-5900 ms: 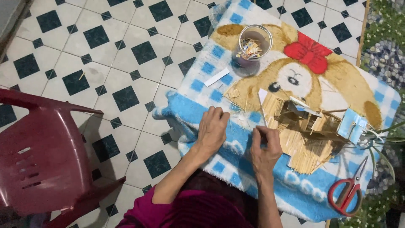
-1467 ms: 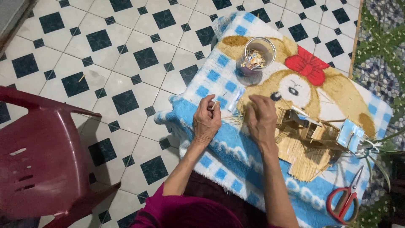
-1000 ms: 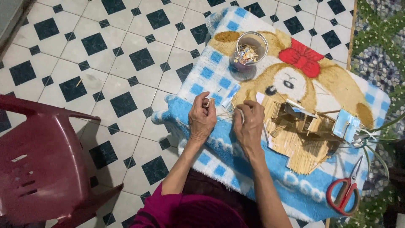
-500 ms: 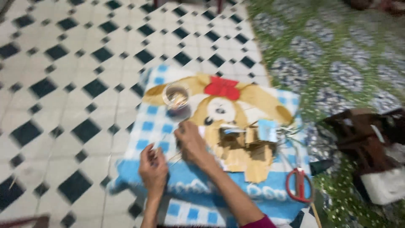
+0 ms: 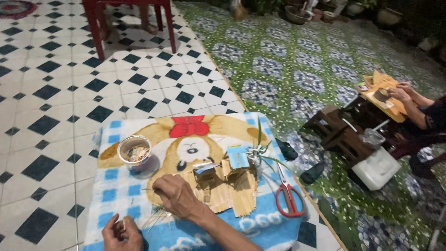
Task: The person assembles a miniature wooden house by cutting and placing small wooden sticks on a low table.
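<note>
The view has swung up since before; right hand point(image 5: 179, 199) lies low centre with fingers curled together beside the stick model point(image 5: 223, 186), left hand point(image 5: 121, 232) pinched shut at the bottom edge.

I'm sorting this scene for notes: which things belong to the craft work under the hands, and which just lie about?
In the work:
- right hand on thin sticks
- left hand, closed, contents unclear
- small stick model
- blue blanket beneath

Lying about:
- red scissors
- clear cup of scraps
- red table legs
- another person's hands at a separate stool
</note>
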